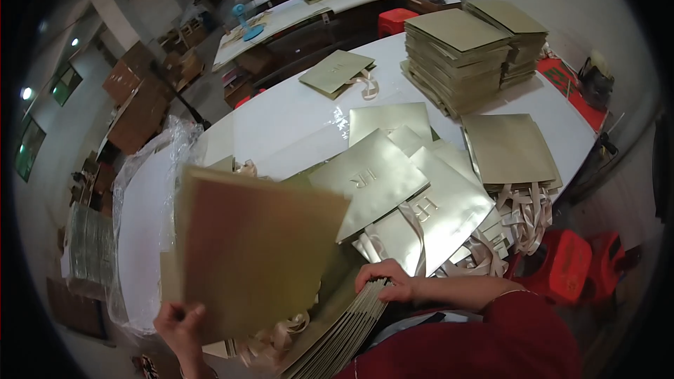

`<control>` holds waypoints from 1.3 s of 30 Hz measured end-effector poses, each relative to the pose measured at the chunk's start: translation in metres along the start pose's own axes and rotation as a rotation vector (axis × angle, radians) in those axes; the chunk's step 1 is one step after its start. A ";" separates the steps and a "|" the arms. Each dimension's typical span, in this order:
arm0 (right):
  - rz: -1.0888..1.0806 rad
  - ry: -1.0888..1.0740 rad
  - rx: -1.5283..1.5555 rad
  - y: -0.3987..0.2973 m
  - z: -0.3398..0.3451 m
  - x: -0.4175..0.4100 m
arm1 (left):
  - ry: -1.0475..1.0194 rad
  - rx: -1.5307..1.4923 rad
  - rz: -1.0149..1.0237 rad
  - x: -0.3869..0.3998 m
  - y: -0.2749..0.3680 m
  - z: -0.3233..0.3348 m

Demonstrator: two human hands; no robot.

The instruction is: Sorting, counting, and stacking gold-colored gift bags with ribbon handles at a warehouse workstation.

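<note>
My left hand (181, 326) grips the lower left corner of a flat gold paper bag (258, 252), which is blurred and tilted upright. My right hand (387, 281) is closed around the top end of a thick stack of folded paper bags (342, 329), seen edge-on against my body. Beige satin ribbon handles (279, 334) lie between the two hands, partly under the raised bag. Beyond my right hand, shiny gold bags with embossed letters (368, 179) overlap in a loose heap, their ribbons hanging towards me.
Tall piles of gold bags (455, 63) stand at the back right of the white table (274, 121). Another ribboned pile (511, 150) is at the right edge, near red plastic stools (568, 268). Clear plastic wrap (174, 142) covers the left end. A blue fan (247, 26) stands on a farther table.
</note>
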State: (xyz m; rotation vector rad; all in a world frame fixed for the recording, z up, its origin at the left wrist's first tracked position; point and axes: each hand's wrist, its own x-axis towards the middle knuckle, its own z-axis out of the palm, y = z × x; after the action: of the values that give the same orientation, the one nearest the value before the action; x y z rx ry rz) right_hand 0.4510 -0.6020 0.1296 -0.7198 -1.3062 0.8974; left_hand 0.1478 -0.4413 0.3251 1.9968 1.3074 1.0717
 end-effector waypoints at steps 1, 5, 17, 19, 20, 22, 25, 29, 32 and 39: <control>0.093 0.044 -0.006 0.001 0.002 -0.006 | -0.001 -0.138 -0.067 0.010 0.011 0.021; 0.077 0.058 -0.031 -0.003 0.009 0.002 | -0.079 -0.678 -0.299 0.021 -0.016 0.119; 0.057 0.084 -0.091 -0.018 0.005 -0.021 | -1.125 -0.216 -0.525 -0.063 -0.128 0.076; 0.075 0.055 -0.108 -0.014 0.001 -0.019 | -1.001 -0.527 -0.485 -0.117 -0.104 0.029; 0.020 0.124 -0.057 -0.007 0.008 -0.019 | -0.961 -0.636 -0.439 -0.134 -0.073 0.018; 0.111 0.187 -0.050 -0.004 0.022 -0.006 | -0.941 0.065 -0.057 -0.137 -0.012 0.006; 0.192 0.305 -0.201 0.014 0.024 0.028 | -0.730 0.387 0.155 -0.138 0.022 0.052; 0.214 0.400 -0.199 0.026 0.028 0.054 | -0.566 0.647 0.206 -0.128 0.012 0.085; -0.091 0.345 -0.253 0.029 0.038 0.048 | -0.764 0.554 0.036 -0.118 -0.016 0.090; 0.089 0.075 -0.049 0.057 0.024 -0.015 | -0.694 0.418 0.228 -0.090 -0.026 0.080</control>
State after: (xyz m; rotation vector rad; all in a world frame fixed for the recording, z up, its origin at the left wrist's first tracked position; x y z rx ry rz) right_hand 0.4183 -0.5878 0.0768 -0.8483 -1.2409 0.9038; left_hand 0.1813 -0.5137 0.2311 2.5412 0.9806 0.1215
